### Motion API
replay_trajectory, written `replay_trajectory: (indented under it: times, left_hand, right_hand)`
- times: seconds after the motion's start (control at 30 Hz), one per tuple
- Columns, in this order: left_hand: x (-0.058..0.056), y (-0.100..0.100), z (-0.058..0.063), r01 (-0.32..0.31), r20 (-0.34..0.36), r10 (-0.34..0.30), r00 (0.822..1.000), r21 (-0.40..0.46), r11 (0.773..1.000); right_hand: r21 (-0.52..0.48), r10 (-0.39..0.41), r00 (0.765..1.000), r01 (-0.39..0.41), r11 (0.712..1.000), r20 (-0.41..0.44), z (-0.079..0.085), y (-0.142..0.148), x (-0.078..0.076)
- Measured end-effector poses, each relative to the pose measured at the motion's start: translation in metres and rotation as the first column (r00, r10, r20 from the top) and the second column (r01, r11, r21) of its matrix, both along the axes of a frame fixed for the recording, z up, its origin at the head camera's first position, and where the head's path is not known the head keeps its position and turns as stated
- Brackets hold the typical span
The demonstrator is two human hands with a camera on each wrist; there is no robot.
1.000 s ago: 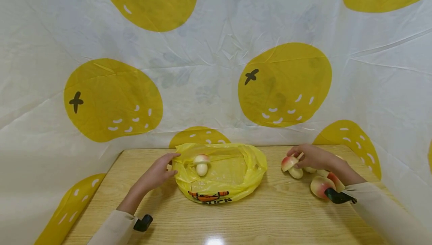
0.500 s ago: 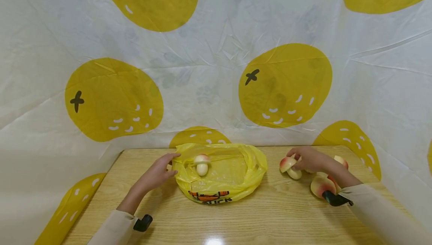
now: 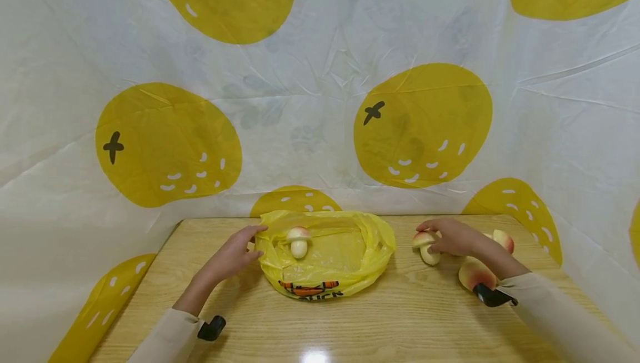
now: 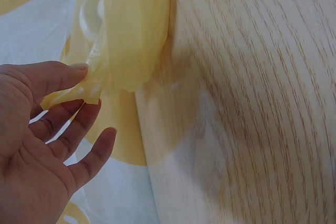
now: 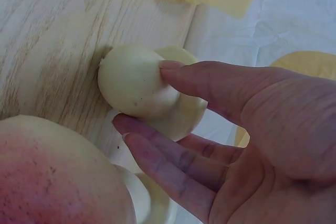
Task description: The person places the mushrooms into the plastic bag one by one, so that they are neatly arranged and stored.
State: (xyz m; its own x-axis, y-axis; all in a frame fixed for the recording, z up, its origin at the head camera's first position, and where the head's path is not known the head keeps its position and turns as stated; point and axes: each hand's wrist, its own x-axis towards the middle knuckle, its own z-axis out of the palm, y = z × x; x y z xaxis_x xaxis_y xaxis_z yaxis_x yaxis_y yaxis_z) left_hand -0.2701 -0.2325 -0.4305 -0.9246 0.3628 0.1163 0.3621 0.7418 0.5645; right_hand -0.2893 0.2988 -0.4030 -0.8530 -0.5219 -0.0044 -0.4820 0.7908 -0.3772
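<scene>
A yellow plastic bag [image 3: 345, 274] lies spread on the wooden table, its mouth facing up. Inside it, toward the left, sits a toy mushroom [image 3: 299, 243] with a pink-tinged cap. My left hand [image 3: 230, 254] pinches the bag's left edge between thumb and fingers; the left wrist view shows the thin film [image 4: 92, 87] bunched there. To the right of the bag, my right hand [image 3: 452, 238] holds a second toy mushroom [image 3: 429, 254]. In the right wrist view the thumb presses its pale stem [image 5: 131, 80] and the fingers reach under its cap.
Beside my right forearm lies a peach [image 3: 474, 273], partly covered by the black wrist mount [image 3: 492, 295]. Behind that wrist sits another pale, pink-tinged piece [image 3: 502, 240]. A white sheet with yellow fruit prints [image 3: 300, 129] hangs along the table's far edge.
My right hand has shifted slightly left with the mushroom, whose cap has turned more upright. More of the piece behind the right wrist shows. The left hand and bag stay put.
</scene>
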Motion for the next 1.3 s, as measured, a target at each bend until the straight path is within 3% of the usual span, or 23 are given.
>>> replay_trajectory:
  times: [0.53, 0.97, 1.3]
  left_hand:
    - [-0.0002, 0.0005, 0.0003, 0.008, 0.008, -0.008, 1.0, 0.004, 1.0]
    - [0.0003, 0.0031, 0.0032, 0.012, 0.001, -0.012, 1.0, -0.006, 1.0]
    - [0.0011, 0.003, 0.0049, 0.019, -0.004, -0.019, 1.0, 0.006, 1.0]
  right_hand:
    - [-0.01, 0.027, 0.999, -0.027, 1.0, -0.021, -0.0051, -0.0044, 0.0006]
    - [-0.005, -0.074, 0.987, 0.076, 0.997, 0.141, -0.0021, -0.0044, -0.0023]
    - [-0.075, -0.059, 0.975, 0.076, 0.994, 0.213, -0.0028, -0.0022, -0.0053]
